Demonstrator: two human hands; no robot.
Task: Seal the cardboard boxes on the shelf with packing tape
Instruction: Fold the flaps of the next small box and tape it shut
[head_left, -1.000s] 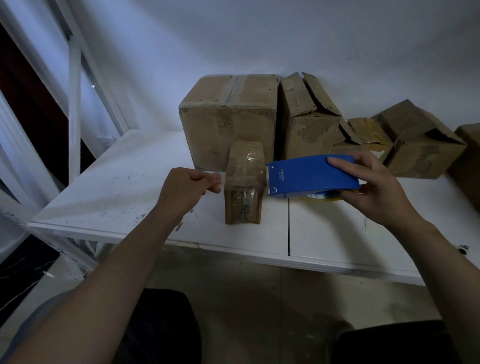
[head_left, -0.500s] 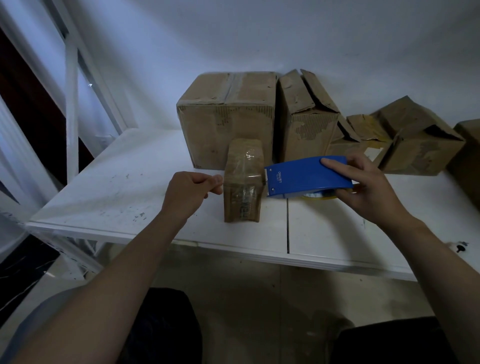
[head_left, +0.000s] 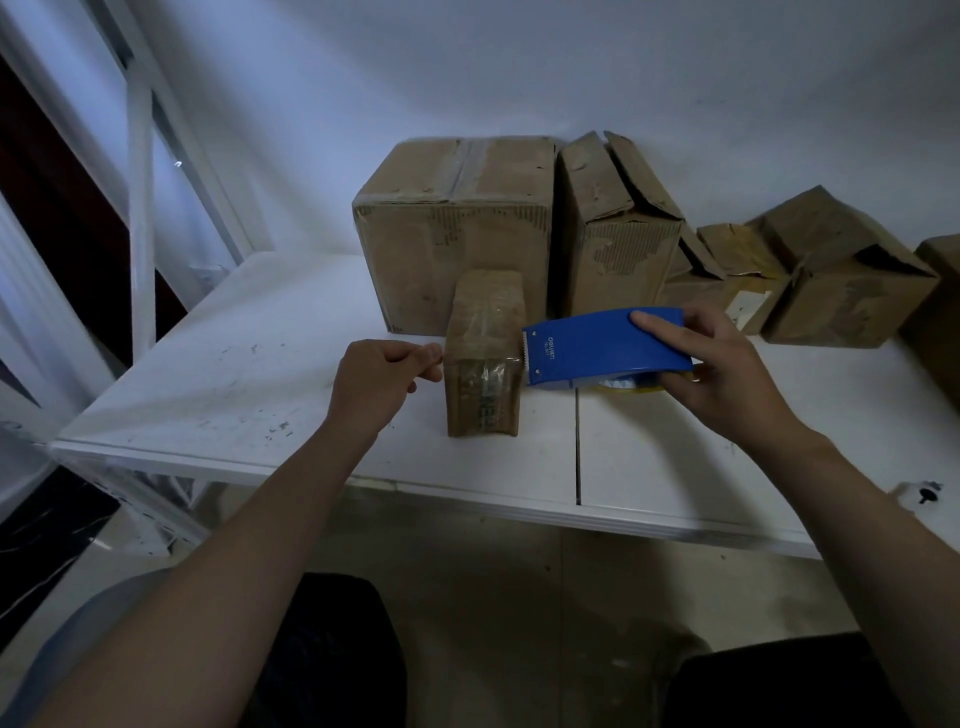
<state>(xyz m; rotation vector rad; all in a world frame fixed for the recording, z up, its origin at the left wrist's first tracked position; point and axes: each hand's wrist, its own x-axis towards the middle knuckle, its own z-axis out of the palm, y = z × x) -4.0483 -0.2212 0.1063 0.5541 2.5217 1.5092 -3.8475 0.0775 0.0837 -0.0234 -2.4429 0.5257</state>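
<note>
I see the small box (head_left: 485, 358) standing upright on the white shelf (head_left: 249, 395), near the front edge and just left of the seam between the two shelf boards. Clear tape covers its top and front, shiny and wrinkled.

The right hand (head_left: 722, 374) grasps the blue tape dispenser (head_left: 602, 348), with fingers laid over its top and the thumb underneath. The dispenser's toothed end touches the upper right side of the small box. A bit of the tape roll (head_left: 631, 383) peeks out under the blue shell.

The left hand (head_left: 374, 384) is curled, with thumb and forefinger pressed together right at the box's upper left edge. I cannot tell whether they pinch a tape end or only touch the cardboard.

Behind the small box sits a large box (head_left: 452, 228) against the wall, with a strip of tape along its top seam. Just to its right stands a narrower box (head_left: 618, 234) with its top flaps raised and its face torn. Further right I see a low box (head_left: 727, 280) with loose flaps, then a tilted box (head_left: 841, 280) with one flap open.
</note>
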